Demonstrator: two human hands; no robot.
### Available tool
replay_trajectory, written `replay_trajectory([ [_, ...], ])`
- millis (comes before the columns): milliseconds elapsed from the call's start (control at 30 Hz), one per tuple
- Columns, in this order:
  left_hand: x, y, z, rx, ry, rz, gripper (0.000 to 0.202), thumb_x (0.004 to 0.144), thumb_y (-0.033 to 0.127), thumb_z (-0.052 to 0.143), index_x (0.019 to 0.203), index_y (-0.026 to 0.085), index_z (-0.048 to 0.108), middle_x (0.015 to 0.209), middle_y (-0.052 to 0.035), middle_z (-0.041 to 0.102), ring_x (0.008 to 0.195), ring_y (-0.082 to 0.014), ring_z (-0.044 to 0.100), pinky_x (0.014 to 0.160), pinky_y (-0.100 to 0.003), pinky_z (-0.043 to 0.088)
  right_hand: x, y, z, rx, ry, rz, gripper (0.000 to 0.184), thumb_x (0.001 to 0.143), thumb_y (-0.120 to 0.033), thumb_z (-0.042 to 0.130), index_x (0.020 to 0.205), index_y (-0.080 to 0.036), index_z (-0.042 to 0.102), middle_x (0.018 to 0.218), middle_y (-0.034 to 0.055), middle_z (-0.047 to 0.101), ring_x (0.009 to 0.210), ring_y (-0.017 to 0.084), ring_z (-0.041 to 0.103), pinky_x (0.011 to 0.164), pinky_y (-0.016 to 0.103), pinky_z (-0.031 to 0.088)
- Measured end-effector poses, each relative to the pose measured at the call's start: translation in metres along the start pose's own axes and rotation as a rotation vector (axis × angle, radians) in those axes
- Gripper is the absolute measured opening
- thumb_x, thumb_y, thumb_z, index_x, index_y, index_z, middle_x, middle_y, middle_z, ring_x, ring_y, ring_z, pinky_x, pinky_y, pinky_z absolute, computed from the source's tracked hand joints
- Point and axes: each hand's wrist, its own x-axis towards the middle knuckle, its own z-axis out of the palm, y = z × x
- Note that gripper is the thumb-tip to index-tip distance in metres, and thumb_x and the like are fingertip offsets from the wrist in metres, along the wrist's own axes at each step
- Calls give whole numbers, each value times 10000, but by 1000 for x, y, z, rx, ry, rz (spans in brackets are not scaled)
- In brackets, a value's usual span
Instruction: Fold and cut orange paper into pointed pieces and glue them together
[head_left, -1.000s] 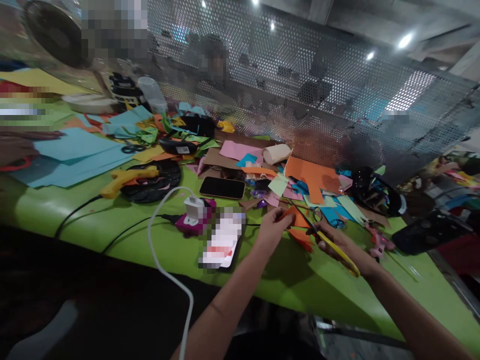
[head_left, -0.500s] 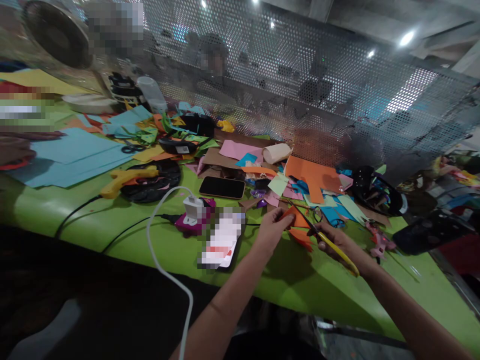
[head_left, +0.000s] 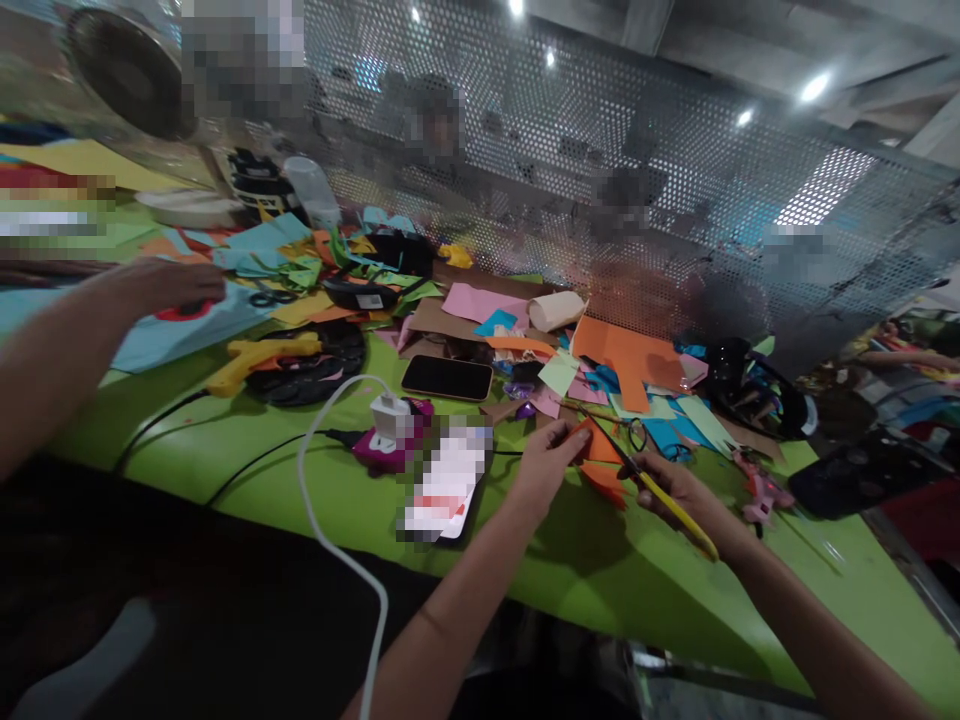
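Note:
My left hand (head_left: 551,452) pinches a small piece of orange paper (head_left: 598,446) above the green table (head_left: 555,590). Its lower part hangs down in a loose flap. My right hand (head_left: 667,480) is closed on yellow-handled scissors (head_left: 681,516), whose dark blades point up and left against the paper. How far the blades are apart is hard to make out. A phone with a lit, blurred screen (head_left: 450,480) lies to the left of my left forearm. Just beyond my hands are scraps of coloured paper and a larger orange sheet (head_left: 622,350).
Another person's hand (head_left: 169,285) reaches in at the left, near a red ring-shaped thing (head_left: 185,310). A yellow glue gun (head_left: 259,360), a dark phone (head_left: 447,377) and a charger (head_left: 390,420) with a white cable lie to the left. A perforated metal screen (head_left: 525,170) stands behind.
Another person's arm has come in from the left over the blue sheets. My hands stay nearly in place with the scissors at the orange paper. The view has shifted slightly.

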Motion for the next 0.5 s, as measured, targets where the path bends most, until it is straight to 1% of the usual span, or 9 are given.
replay_trajectory([
  [133, 0, 0, 0, -5, -2, -10, 379, 626, 476, 799, 634, 144, 615, 594, 34, 510, 590, -88, 422, 578, -217, 332, 0, 0, 0, 16, 20, 14, 423, 769, -594, 662, 956, -217, 618, 853, 35, 599, 801, 199, 590, 715, 301, 493],
  [233, 1, -1, 0, -22, -6, -13, 379, 618, 475, 804, 659, 137, 640, 609, 30, 527, 587, -84, 416, 576, -217, 329, 0, 0, 1, 18, 29, 29, 444, 750, -597, 680, 955, -208, 614, 842, 31, 600, 719, 170, 563, 639, 278, 477],
  [300, 1, -2, 1, -33, -7, -17, 388, 606, 481, 814, 669, 136, 646, 614, 30, 531, 587, -83, 414, 575, -217, 331, -1, 1, 1, 20, 28, 41, 439, 753, -587, 683, 964, -209, 610, 830, 24, 595, 645, 142, 522, 561, 255, 442],
  [400, 2, -3, 1, -33, -1, -14, 399, 603, 489, 818, 651, 143, 626, 595, 40, 504, 580, -81, 405, 570, -217, 336, -1, 3, 3, 45, 7, 81, 421, 777, -561, 671, 1003, -213, 597, 791, 1, 561, 528, 94, 423, 449, 223, 357],
  [500, 2, -5, 0, -10, -3, 1, 380, 648, 484, 794, 661, 150, 615, 600, 40, 505, 577, -82, 410, 564, -215, 349, -1, 5, 5, 83, 26, 108, 426, 788, -572, 653, 1004, -212, 578, 744, -18, 527, 479, 78, 373, 399, 211, 309],
])
